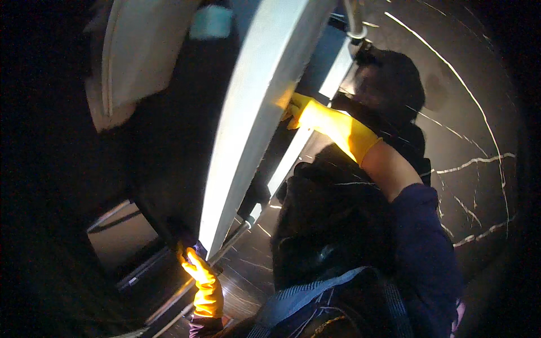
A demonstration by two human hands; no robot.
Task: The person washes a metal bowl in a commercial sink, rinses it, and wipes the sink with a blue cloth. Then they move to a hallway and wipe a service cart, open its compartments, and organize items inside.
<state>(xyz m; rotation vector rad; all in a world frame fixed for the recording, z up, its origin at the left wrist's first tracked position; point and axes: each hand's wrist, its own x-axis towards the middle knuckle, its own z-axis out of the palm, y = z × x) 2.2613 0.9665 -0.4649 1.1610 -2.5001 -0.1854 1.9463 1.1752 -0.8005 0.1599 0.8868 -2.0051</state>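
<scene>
A long white beam or panel edge (236, 148) runs slantwise from the top of the view to the lower left. My right hand (317, 114), in a yellow rubber glove, is at its shaded side face, fingers bent towards it. A yellow tint shows on the surface beside the fingertips. Whether those fingers grip anything is hidden. My left hand (200, 270), also in a yellow glove and brightly lit, is by the beam's lower end with its fingers pointing up. A small dark patch lies at its fingertips, too dim to name.
Beside the beam runs a thin metal rail (232, 243). A pale panel (141, 55) hangs at upper left, and a framed brownish panel (122, 234) is at lower left. A grey-blue webbing strap (291, 302) crosses my dark clothing. Cracked or scratched lines mark the brown surface (469, 126) at right.
</scene>
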